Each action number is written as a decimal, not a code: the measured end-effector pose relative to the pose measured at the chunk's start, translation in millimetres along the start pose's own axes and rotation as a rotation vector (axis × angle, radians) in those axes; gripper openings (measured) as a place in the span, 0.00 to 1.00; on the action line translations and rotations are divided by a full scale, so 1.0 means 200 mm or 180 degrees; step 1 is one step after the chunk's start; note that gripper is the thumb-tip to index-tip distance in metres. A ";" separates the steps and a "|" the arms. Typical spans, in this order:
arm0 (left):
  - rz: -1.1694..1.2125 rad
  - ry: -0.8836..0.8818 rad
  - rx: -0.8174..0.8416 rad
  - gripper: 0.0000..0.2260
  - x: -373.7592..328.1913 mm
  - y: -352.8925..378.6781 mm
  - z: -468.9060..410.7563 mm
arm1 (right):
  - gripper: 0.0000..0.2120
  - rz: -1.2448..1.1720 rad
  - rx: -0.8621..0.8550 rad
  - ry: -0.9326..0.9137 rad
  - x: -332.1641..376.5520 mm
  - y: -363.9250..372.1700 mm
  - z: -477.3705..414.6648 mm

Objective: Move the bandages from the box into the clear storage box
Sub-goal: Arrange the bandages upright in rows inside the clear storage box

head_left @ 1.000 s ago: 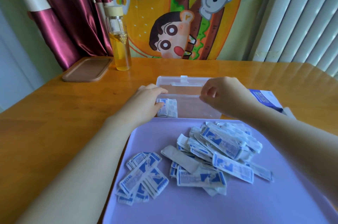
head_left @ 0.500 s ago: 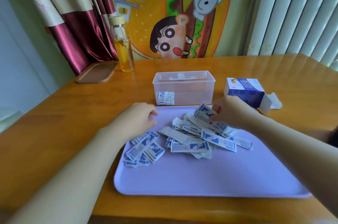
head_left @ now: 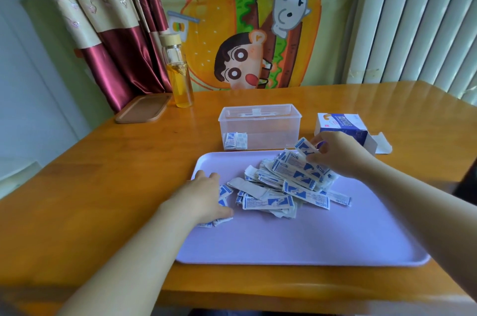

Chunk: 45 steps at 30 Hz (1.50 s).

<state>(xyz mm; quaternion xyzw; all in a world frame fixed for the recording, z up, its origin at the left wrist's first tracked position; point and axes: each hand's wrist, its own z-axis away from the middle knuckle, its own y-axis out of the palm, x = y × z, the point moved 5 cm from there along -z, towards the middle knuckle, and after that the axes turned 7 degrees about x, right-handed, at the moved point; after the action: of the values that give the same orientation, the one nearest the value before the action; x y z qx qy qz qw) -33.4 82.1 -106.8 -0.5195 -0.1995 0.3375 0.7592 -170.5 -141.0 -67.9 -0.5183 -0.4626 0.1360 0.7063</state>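
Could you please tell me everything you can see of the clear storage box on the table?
The clear storage box is a rectangular tub that looks like see-through plastic, with a thicker rim and what appears to be a white latch part at its far edge. It stands upright and open on the wooden table, just beyond the lilac tray. A few wrapped bandages lie in its left front corner; the rest is empty. Neither hand touches it.
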 end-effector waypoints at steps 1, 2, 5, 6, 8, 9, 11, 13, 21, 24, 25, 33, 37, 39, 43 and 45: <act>0.0084 0.0085 0.0058 0.37 0.00 0.00 0.00 | 0.15 -0.0058 -0.0009 -0.0023 0.00 0.00 0.00; 0.0158 0.0160 0.0112 0.38 0.00 -0.01 0.00 | 0.15 -0.0091 0.0012 -0.0065 0.01 0.00 0.00; 0.0291 0.0373 0.0176 0.42 0.00 -0.03 0.01 | 0.14 0.0014 0.0099 -0.0207 0.03 0.03 -0.01; 0.0301 0.0415 0.0168 0.42 0.01 -0.04 0.02 | 0.14 0.0104 0.0076 -0.0232 0.03 0.04 -0.02; 0.0334 0.0338 0.0135 0.43 0.03 -0.04 0.02 | 0.15 0.0248 -0.0111 -0.0287 0.01 0.04 -0.02; 0.0326 0.0222 0.0091 0.42 0.04 -0.05 0.03 | 0.15 0.0279 -0.0242 -0.0357 0.02 0.03 -0.02; 0.0232 -0.0013 0.0034 0.35 0.05 -0.06 0.03 | 0.12 0.0322 -0.0422 -0.0685 0.10 0.02 0.01; 0.0152 -0.0104 -0.0015 0.21 0.05 -0.06 0.02 | 0.08 0.0412 -0.0180 -0.1206 0.25 0.07 0.08; -0.0120 -0.0224 0.0314 0.19 0.04 -0.08 -0.02 | 0.16 0.1583 0.1108 -0.1812 0.45 0.42 0.25; -0.0084 -0.0172 0.0522 0.17 0.04 -0.09 -0.04 | 0.12 0.1526 0.1108 -0.1599 0.40 0.41 0.21; -0.0063 -0.0156 0.0570 0.16 0.04 -0.09 -0.04 | 0.11 0.1485 0.1087 -0.1549 0.38 0.40 0.20; 0.0486 0.0086 0.0566 0.10 0.07 -0.04 -0.08 | 0.11 0.0929 0.0919 -0.1560 0.35 0.32 0.17; 0.1224 0.0211 0.0270 0.05 0.16 -0.06 -0.02 | 0.11 0.0683 0.0823 -0.1644 0.36 0.29 0.16; 0.1510 0.0340 0.0202 0.06 0.20 -0.09 0.02 | 0.15 0.0502 0.0792 -0.1643 0.38 0.29 0.16; 0.0955 0.0947 0.0327 0.05 0.07 -0.12 0.11 | 0.33 -0.0084 0.0909 -0.1749 0.43 0.32 0.18; 0.0584 0.1258 0.0388 0.08 -0.07 -0.09 0.14 | 0.35 -0.0153 0.0996 -0.1841 0.44 0.35 0.21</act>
<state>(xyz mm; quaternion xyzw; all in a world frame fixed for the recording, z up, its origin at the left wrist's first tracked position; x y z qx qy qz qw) -55.2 85.9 -78.2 -0.5446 0.0220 0.3082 0.7797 -135.8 -26.3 -81.4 -0.3322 -0.6296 0.3303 0.6198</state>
